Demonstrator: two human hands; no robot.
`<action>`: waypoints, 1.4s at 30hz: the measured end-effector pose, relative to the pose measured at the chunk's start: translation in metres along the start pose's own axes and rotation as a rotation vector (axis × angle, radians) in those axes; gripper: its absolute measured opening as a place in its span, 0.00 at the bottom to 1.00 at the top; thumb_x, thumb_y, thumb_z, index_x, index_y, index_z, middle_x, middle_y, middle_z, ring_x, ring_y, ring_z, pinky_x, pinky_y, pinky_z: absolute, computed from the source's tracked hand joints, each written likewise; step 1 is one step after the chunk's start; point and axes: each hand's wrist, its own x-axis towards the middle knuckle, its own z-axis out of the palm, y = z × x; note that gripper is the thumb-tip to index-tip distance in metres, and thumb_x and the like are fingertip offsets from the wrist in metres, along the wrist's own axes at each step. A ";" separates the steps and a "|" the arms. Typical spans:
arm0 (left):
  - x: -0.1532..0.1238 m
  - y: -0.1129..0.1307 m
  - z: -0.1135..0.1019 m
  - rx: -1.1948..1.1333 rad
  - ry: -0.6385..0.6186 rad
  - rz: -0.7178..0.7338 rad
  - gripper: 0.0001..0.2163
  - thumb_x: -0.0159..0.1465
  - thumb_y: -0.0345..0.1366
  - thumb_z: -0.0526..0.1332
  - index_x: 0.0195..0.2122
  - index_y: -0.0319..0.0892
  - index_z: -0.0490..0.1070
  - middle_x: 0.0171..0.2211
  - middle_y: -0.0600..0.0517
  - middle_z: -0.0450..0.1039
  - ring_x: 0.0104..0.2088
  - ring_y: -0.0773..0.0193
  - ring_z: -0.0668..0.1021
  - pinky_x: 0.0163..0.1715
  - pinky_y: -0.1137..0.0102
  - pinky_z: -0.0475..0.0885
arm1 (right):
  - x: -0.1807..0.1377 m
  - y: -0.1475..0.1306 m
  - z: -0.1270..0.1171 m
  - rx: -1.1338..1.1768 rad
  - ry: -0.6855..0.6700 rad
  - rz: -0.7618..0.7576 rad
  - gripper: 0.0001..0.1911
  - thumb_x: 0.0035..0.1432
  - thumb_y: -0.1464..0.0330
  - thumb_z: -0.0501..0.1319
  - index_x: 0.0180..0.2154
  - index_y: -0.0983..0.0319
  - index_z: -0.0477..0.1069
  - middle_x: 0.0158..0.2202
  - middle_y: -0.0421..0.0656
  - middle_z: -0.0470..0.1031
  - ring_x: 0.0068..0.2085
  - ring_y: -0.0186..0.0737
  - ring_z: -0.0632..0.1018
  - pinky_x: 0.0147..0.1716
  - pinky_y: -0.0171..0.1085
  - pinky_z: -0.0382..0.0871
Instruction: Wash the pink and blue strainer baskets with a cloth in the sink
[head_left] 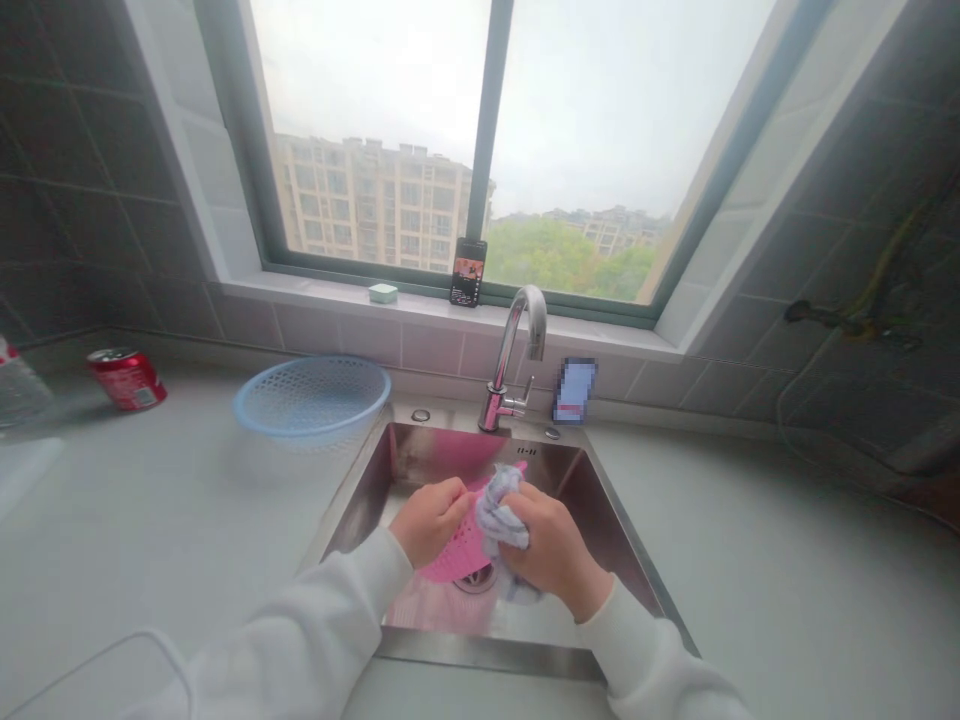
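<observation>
Over the steel sink [352, 510], my left hand [431, 518] is closed on the edge of a pink plastic basket [463, 555] with small holes. The basket is tilted, and part of it is hidden behind my hands. My right hand [551, 540] grips a crumpled white and grey cloth [501, 510] against the basket's right side. Some of the cloth hangs below my fingers. The drain [475, 580] shows just under the basket.
A chrome faucet [514, 345] rises behind the sink. To the left stand a blue basket [315, 400] and a red can [126, 379]. One phone [576, 390] leans at the wall; another phone [468, 272] and a small green block [383, 293] are on the sill.
</observation>
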 end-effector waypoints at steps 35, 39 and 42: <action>-0.004 -0.002 0.003 -0.038 0.000 0.030 0.14 0.67 0.43 0.50 0.29 0.43 0.68 0.26 0.52 0.73 0.29 0.60 0.74 0.31 0.69 0.61 | -0.005 -0.009 0.007 0.107 -0.032 -0.025 0.05 0.46 0.73 0.58 0.27 0.57 0.64 0.30 0.40 0.71 0.32 0.40 0.72 0.31 0.36 0.63; -0.003 0.000 0.002 0.005 0.044 -0.020 0.17 0.68 0.48 0.51 0.27 0.44 0.64 0.23 0.54 0.70 0.27 0.61 0.73 0.29 0.69 0.59 | 0.002 0.013 0.001 0.114 0.034 0.077 0.03 0.49 0.71 0.58 0.28 0.58 0.67 0.31 0.42 0.72 0.34 0.41 0.74 0.34 0.38 0.66; -0.003 0.000 0.002 0.006 0.077 -0.053 0.17 0.67 0.49 0.52 0.27 0.45 0.63 0.22 0.54 0.70 0.26 0.61 0.73 0.28 0.69 0.58 | 0.008 0.039 -0.009 0.023 0.171 0.196 0.03 0.51 0.71 0.56 0.29 0.58 0.68 0.31 0.43 0.74 0.34 0.44 0.75 0.36 0.40 0.66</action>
